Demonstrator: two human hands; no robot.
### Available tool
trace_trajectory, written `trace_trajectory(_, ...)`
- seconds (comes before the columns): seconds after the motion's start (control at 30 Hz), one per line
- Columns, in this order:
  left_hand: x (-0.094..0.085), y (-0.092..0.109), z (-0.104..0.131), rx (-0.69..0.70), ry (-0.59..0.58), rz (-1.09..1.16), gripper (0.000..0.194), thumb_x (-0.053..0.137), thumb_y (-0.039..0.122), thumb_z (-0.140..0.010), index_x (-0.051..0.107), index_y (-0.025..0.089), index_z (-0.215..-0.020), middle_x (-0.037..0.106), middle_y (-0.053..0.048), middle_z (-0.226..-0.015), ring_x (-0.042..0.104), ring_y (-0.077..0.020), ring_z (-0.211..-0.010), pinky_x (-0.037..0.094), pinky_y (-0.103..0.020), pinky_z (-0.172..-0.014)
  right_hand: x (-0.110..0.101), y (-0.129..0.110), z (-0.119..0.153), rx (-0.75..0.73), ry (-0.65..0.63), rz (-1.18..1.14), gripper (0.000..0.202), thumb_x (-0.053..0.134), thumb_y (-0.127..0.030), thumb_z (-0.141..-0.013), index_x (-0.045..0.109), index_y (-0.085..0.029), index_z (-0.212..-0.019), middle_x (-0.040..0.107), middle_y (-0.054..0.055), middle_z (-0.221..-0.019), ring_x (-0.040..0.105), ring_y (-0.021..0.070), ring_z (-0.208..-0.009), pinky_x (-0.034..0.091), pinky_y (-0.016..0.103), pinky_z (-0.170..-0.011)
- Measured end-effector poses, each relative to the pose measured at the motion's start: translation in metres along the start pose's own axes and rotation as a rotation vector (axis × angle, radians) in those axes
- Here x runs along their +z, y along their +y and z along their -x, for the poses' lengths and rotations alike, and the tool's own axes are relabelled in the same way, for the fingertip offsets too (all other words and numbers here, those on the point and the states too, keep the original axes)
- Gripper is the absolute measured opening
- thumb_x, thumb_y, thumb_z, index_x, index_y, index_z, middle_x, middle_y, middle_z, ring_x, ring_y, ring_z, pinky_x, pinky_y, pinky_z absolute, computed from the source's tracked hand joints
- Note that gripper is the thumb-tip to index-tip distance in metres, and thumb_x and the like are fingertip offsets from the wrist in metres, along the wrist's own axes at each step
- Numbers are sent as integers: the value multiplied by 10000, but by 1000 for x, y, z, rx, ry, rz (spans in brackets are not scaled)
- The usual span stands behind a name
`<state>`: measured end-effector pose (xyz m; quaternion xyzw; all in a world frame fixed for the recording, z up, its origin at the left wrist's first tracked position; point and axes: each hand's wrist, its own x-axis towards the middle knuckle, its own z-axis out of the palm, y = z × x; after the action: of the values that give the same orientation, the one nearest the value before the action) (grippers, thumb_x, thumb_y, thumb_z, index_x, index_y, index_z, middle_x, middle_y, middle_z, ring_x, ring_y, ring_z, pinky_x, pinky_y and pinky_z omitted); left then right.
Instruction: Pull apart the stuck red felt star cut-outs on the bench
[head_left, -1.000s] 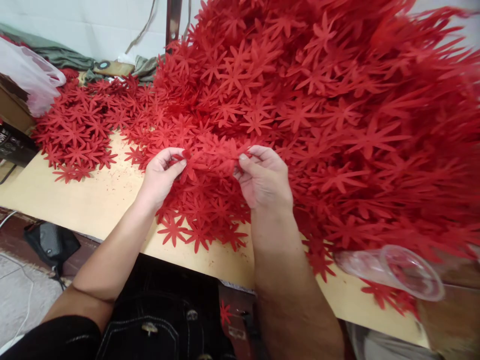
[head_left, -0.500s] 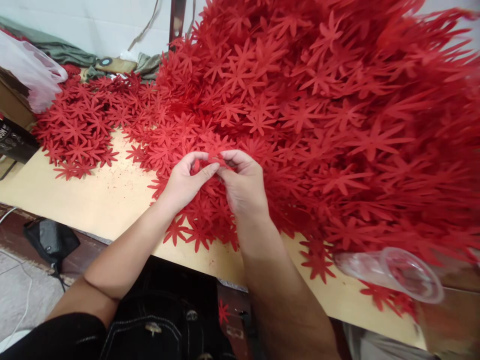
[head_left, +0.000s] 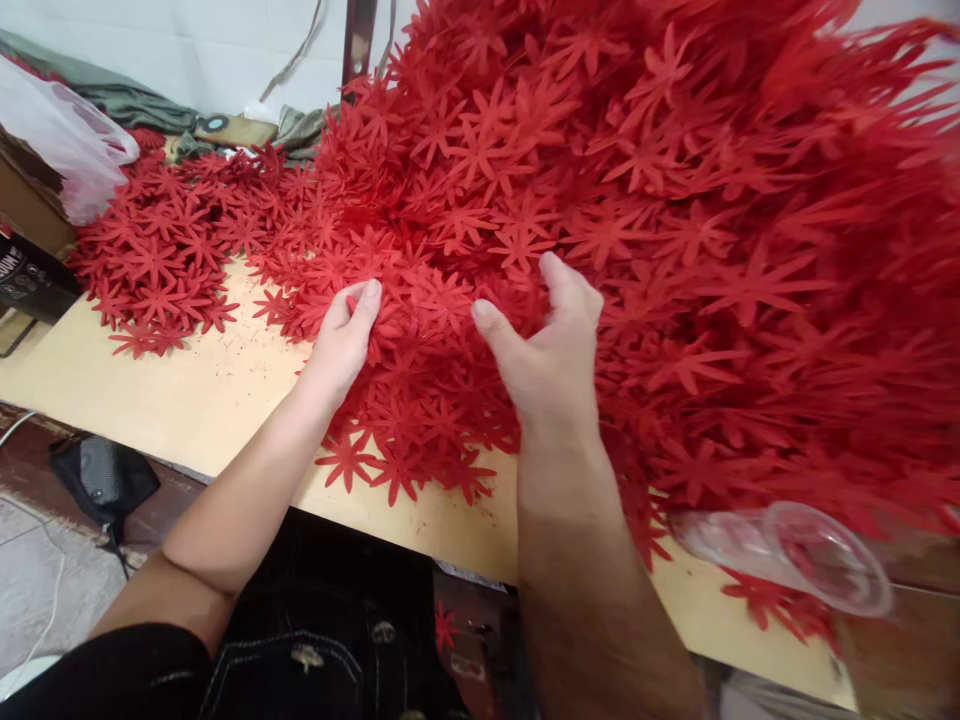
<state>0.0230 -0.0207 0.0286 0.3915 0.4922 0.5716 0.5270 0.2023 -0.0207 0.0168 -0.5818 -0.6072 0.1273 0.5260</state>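
Red artificial leaves [head_left: 420, 400] with several narrow lobes lie in a loose heap under and around both hands. My left hand [head_left: 343, 335] is closed at the heap's left side, thumb pressed against the fingers. A bit of red shows at its fingers, but I cannot make out whether it is a held leaf or the heap behind. To the right, my right hand [head_left: 555, 350] reaches over the leaves with thumb and fingers spread, holding nothing visible. Beyond it rises a big mass of bunched red foliage [head_left: 660, 240].
A second pile of red leaves [head_left: 161, 250] lies at the left by a white plastic bag [head_left: 82, 140]. Clear plastic cups [head_left: 825, 555] lie on their side near the right front of the pale tabletop [head_left: 247, 400]. A black pouch [head_left: 105, 480] sits below the table's left edge.
My hands were together, fingers meeting at a red leaf. Now they are apart: the left has shifted left and stays closed, the right has moved right and opened.
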Motion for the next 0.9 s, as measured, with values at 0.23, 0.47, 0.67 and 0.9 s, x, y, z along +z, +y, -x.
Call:
trace_trajectory(0.23, 11, 2, 12, -18, -124, -116, 363, 394, 387, -929, 588, 132, -1099, 604, -79, -1251, 525, -173, -1212, 379, -295, -1055, 23, -50, 28, 76, -353, -184, 533, 645, -578, -711, 592, -188, -1069, 649, 98, -1054, 623, 207, -934, 502, 419, -890)
trace_trajectory(0.47, 9, -5, 10, -61, -111, -19, 358, 447, 413, -905, 617, 143, -1068, 632, -69, -1202, 544, -180, -1182, 382, -317, -1054, 29, -51, 32, 263, -514, -497, 506, 774, -499, -586, 620, -197, -961, 671, 36, -976, 622, 165, -900, 516, 320, -804)
trace_trajectory(0.67, 0, -4, 10, -200, -314, 84, 545, 383, 621, -857, 658, 169, -984, 677, -68, -944, 622, -180, -951, 485, -318, -855, 33, -44, 28, 363, -330, -588, 298, 758, -417, -611, 600, -194, -731, 644, -16, -712, 588, 111, -655, 501, 270, -654)
trace_trajectory(0.9, -2, 0, 14, -55, -347, 114, 361, 803, 317, -598, 654, 156, -885, 651, 21, -818, 577, -71, -767, 452, -225, -800, 33, -38, 29, 290, -228, -410, 309, 583, -468, -777, 531, -190, -651, 510, -36, -571, 420, 79, -536, 362, 242, -528)
